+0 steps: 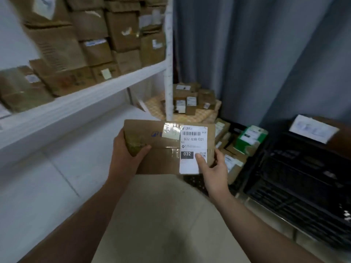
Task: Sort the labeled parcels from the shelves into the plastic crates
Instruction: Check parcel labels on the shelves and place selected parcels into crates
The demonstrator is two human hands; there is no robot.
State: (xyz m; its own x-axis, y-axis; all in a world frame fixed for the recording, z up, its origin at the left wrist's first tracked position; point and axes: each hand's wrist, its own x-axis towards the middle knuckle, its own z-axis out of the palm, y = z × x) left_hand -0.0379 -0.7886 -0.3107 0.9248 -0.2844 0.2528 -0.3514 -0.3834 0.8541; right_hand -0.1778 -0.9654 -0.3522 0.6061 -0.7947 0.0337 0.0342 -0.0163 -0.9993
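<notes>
I hold a flat brown cardboard parcel [161, 158] in front of me with both hands. Its white label [192, 141] reads 032-038-E01, with a dark 032 box. My left hand [129, 150] grips the parcel's left edge, thumb on top. My right hand [212, 168] grips the lower right corner, thumb resting on the label. A black plastic crate [303, 186] stands on the floor at the right. Beyond the parcel, another black crate [237, 130] holds several boxed parcels, one of them green and white [250, 137].
A white shelf [91, 95] at the left carries several stacked cardboard boxes [76, 44]. More small labelled boxes [191, 99] are piled on the floor by the shelf post [168, 73]. Grey curtains [256, 54] hang behind. A brown box [322, 131] sits at the right edge.
</notes>
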